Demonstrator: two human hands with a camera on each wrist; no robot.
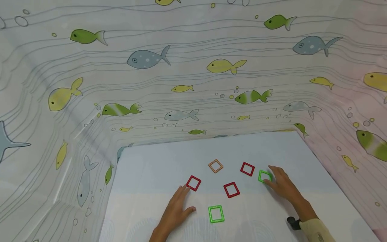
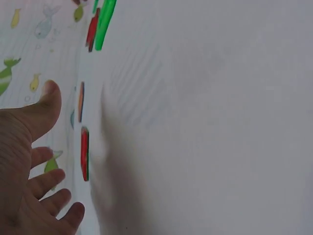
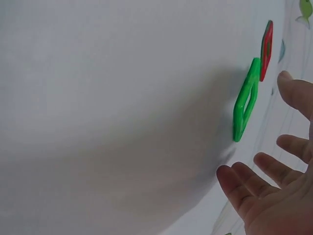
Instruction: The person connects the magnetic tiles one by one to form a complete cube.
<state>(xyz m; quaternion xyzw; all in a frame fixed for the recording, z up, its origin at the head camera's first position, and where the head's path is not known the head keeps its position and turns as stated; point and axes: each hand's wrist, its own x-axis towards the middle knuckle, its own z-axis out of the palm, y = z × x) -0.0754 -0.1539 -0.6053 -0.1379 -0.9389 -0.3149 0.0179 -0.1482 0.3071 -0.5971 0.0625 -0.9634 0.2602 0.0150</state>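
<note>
My left hand (image 1: 176, 210) is above the table with its fingers loosely spread. Its fingertips are right at the lower left edge of a red square frame (image 1: 199, 183). On the right, my right hand (image 1: 284, 185) reaches around the side of a green square frame (image 1: 259, 176), thumb and fingers apart. The right wrist view shows that green frame (image 3: 238, 115) flat on the table, beside the hand's spread fingers (image 3: 274, 169). Between the hands lie two more red square frames, one nearer (image 1: 226, 191) and one farther (image 1: 243, 169). A second green square frame (image 1: 223, 213) lies closest to me.
An orange square frame (image 1: 210, 164) lies toward the back of the white table (image 1: 151, 168). Fish-patterned sheeting (image 1: 187, 74) rises behind the table and at both sides. A small black device (image 1: 292, 223) sits at my right wrist by the beige sleeve (image 1: 315, 230).
</note>
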